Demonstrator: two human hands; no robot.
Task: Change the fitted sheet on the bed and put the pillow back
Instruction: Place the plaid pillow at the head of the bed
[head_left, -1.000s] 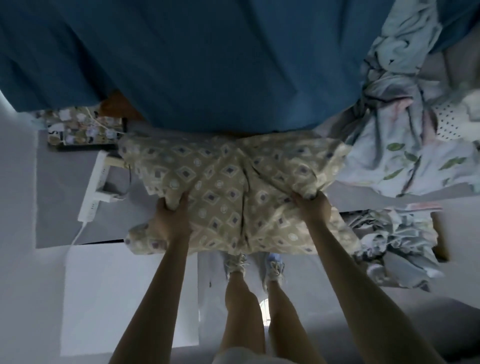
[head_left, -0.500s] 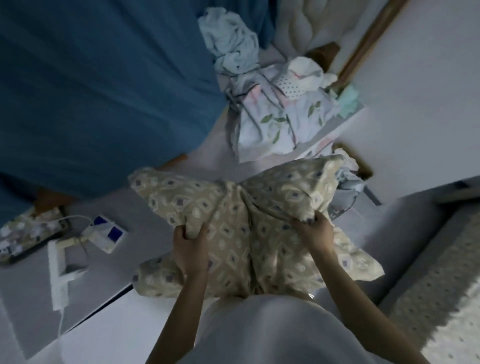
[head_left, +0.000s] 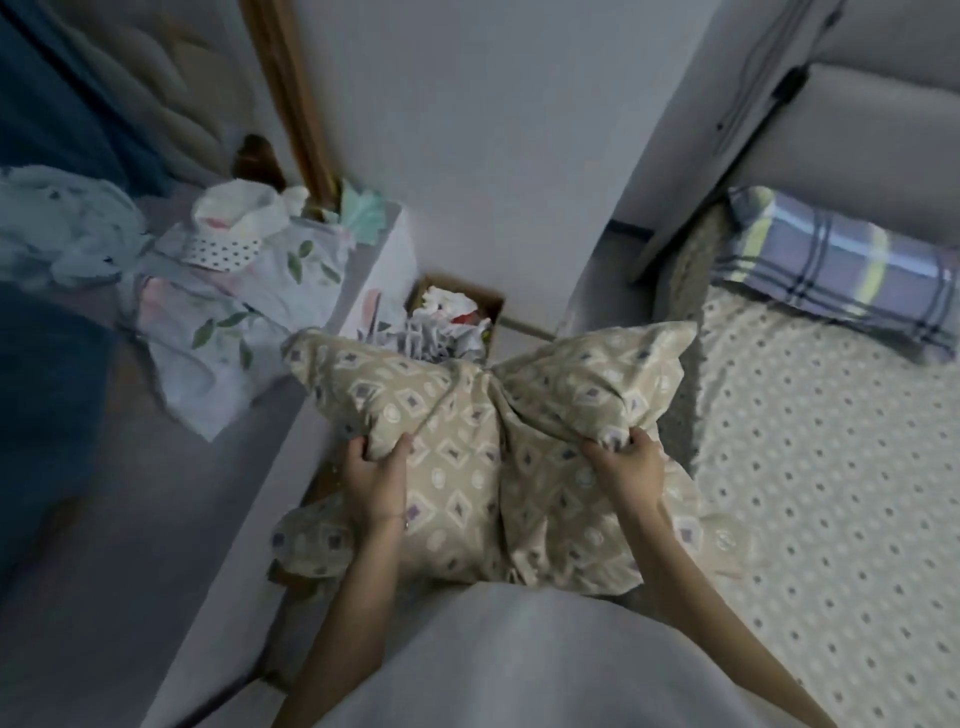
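Both hands, the left hand (head_left: 375, 474) and right hand (head_left: 625, 462), pinch bunched cloth of the soft, light-looking pillow (head_left: 483, 452), carried toward the bed (head_left: 841, 467) at three o'clock.

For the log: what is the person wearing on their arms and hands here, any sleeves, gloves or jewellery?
No gloves on the left hand or right hand, and no sleeves show along either arm. A thin bracelet seems to circle the left wrist. Rings are too blurred to tell. The top is pale grey.
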